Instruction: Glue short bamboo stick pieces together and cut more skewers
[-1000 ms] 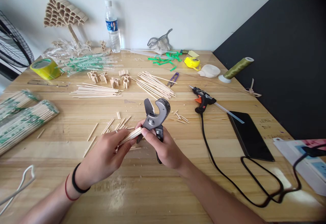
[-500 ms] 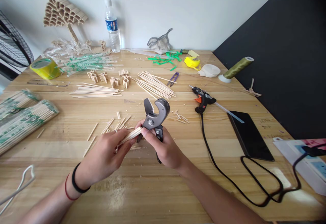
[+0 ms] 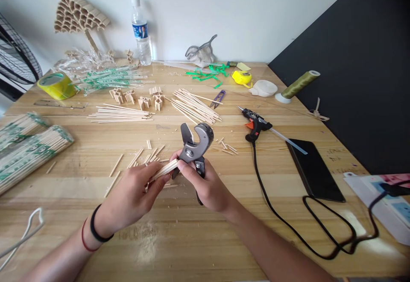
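Pinched in my left hand [image 3: 137, 190] is a small bundle of pale wooden sticks [image 3: 165, 168], its ends pointing up and right. My right hand [image 3: 208, 186] is closed around the handles of a grey cutter [image 3: 197, 145], whose blade and curved jaw stand apart above the hands. My right thumb touches the ends of the bundle, just below the cutter's pivot. No stick lies between the jaws. Short cut sticks [image 3: 153, 156] are scattered on the wooden table beyond my left hand. Small cut pieces [image 3: 229, 146] lie right of the cutter.
Long sticks [image 3: 195, 107] and small stick assemblies [image 3: 144, 102] lie farther back. A glue gun [image 3: 254, 124], its black cord and a black phone [image 3: 315, 171] are at the right. Bagged sticks [image 3: 35, 158] lie left. A bottle [image 3: 141, 34] stands near the wall.
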